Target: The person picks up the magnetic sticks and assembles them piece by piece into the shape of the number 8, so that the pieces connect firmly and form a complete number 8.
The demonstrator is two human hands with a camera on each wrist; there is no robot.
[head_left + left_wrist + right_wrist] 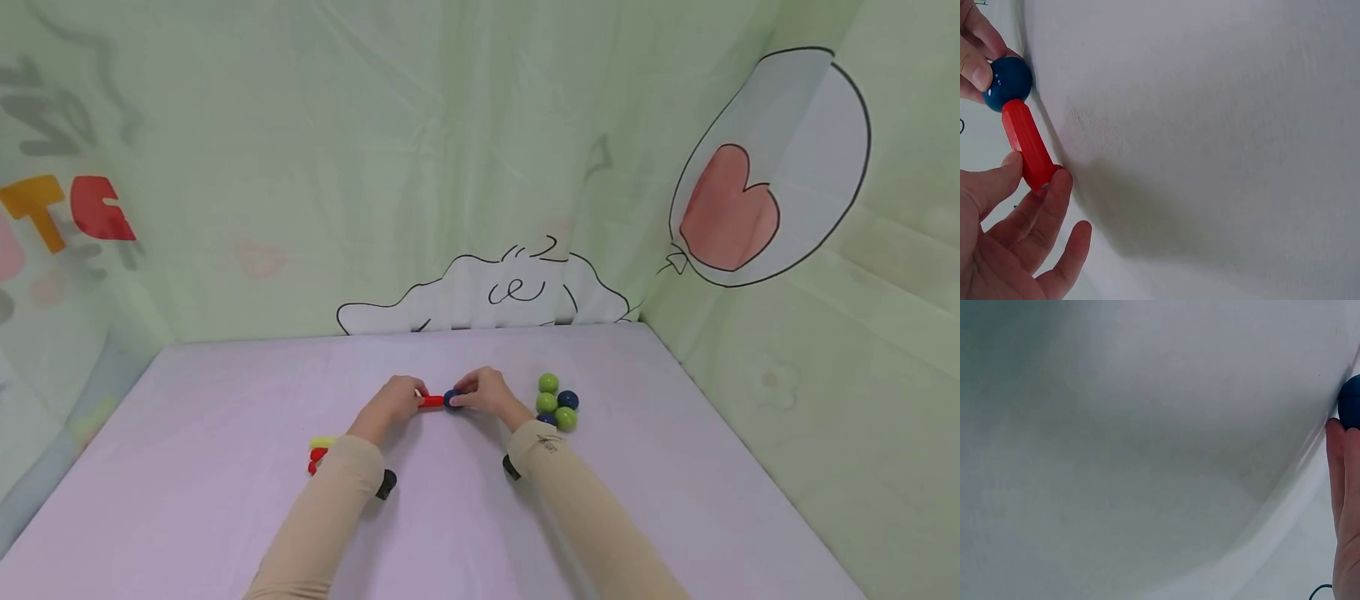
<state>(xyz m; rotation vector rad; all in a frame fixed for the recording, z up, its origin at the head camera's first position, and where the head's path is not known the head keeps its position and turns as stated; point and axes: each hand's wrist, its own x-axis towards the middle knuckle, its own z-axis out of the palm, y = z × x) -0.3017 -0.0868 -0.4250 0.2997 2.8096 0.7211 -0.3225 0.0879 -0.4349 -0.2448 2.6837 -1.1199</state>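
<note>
Between thumb and fingertips, my left hand (397, 400) pinches a red ribbed rod (1027, 142) near one end. My right hand (489, 393) holds a glossy dark blue ball (1009, 83) between thumb and fingers, and the ball meets the rod's other end. In the head view the rod and ball line up sideways over the table. At the right edge of the right wrist view, part of the blue ball (1351, 403) shows beyond the fingertips.
Right of my right hand lies a cluster of green balls (546, 403) and dark blue balls (567, 400). By my left forearm, partly covered by the sleeve, are red pieces (318, 455) and a yellow piece (322, 442). A printed curtain (300, 183) hangs behind the pale table (225, 483).
</note>
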